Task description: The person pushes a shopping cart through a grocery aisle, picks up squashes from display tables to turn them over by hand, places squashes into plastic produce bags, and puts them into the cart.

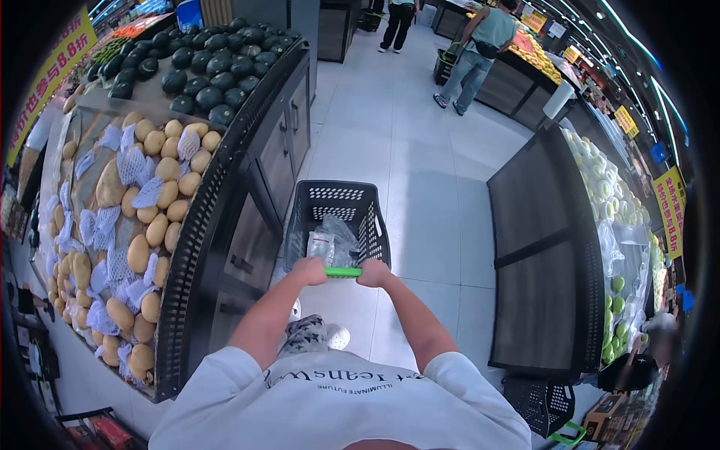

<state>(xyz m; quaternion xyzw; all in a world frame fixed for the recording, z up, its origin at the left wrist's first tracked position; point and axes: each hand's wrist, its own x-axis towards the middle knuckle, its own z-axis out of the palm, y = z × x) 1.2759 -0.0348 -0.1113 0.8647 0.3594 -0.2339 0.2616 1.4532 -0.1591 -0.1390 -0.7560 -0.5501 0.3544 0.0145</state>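
My left hand (310, 271) is closed around the left end of a green handle (343, 272). On the right end of the same handle, my right hand (373, 273) is wrapped too. The handle belongs to a dark grey plastic shopping basket (375, 214) with perforated walls, standing low in front of my legs. Inside it lie clear plastic bags (341, 234) and a clear pack with a red line (321, 246); what they contain I cannot make out.
On the left, a stand holds yellowish round produce (156, 229) and dark green squashes (220, 62). Another stand (536, 277) flanks the aisle on the right, bearing bagged produce. Pale floor tiles (427, 187) stretch ahead toward a person (480, 52) beside a basket (444, 66).
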